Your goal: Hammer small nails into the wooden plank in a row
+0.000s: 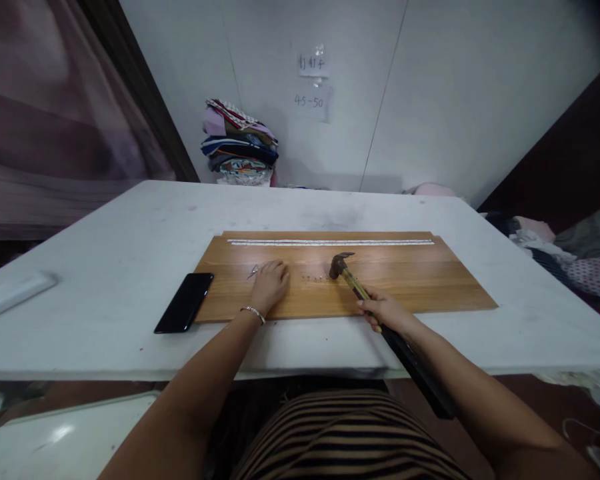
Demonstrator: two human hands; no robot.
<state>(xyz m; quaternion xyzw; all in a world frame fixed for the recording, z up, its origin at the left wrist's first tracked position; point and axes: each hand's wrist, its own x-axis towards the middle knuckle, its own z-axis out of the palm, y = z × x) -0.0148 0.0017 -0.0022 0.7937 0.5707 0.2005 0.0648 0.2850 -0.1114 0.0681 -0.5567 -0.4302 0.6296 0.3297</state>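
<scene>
A flat wooden board [410, 280] lies on the white table. My left hand [271, 285], with a bracelet at the wrist, rests palm down on the board's left half, fingers lying on the wood; what is under the palm is hidden. Right beside its fingers is a small heap of nails [253, 271]. Between my hands, a short row of nails [316, 278] shows on the board. My right hand [384, 311] is wrapped round the handle of a claw hammer [354, 283]. The hammer's head is over the board, close to the row's right end; whether it touches is unclear.
A black phone [185, 303] lies at the board's left edge. Two white marked strips [330, 243] run along its far side. Folded clothes [240, 143] are stacked by the wall, under paper notes [311, 102]. A white object [15, 295] sits far left.
</scene>
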